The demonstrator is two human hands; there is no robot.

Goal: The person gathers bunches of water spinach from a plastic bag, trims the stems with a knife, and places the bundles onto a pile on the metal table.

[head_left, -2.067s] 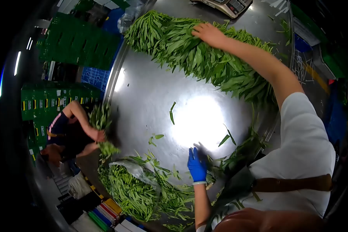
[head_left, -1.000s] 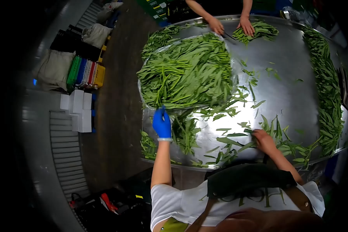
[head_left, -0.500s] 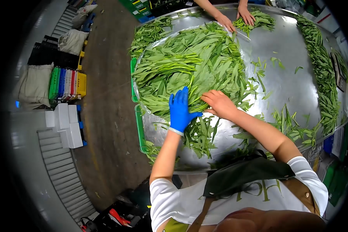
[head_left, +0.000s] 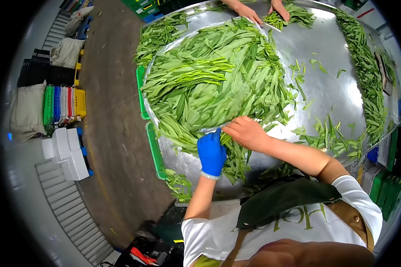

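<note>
The person's gloved left hand [head_left: 212,153] is gripping a bunch of greens [head_left: 182,137] at the near edge of the big leafy pile [head_left: 223,89], its fingers curling round the stems while the leaves are fanning out leftward. The bare right hand [head_left: 246,133] is meeting it from the other side, fingers bent and tips touching the same stems; whether it is fully clasping them cannot be told, since the fingers are hiding their own undersides. The pile is sitting on a clear plastic sheet [head_left: 280,58] and is taking up the space just beyond both hands. Loose leaves [head_left: 236,167] are lying under the wrists, and more sprigs [head_left: 329,135] are littering the metal table [head_left: 323,89] beside the right forearm. Green crates [head_left: 154,149] are showing along the table's left edge. At the far side, a co-worker's hands [head_left: 279,10] are working at a smaller bunch [head_left: 298,17], with a pale, thin tool [head_left: 273,27] lying or being held close by. A long row of greens [head_left: 365,75] is lining the right side, partly screening a scale [head_left: 384,73]. Beyond the floor on the left, coloured crates [head_left: 64,104] and white boxes [head_left: 71,153] are standing well apart from the table.
</note>
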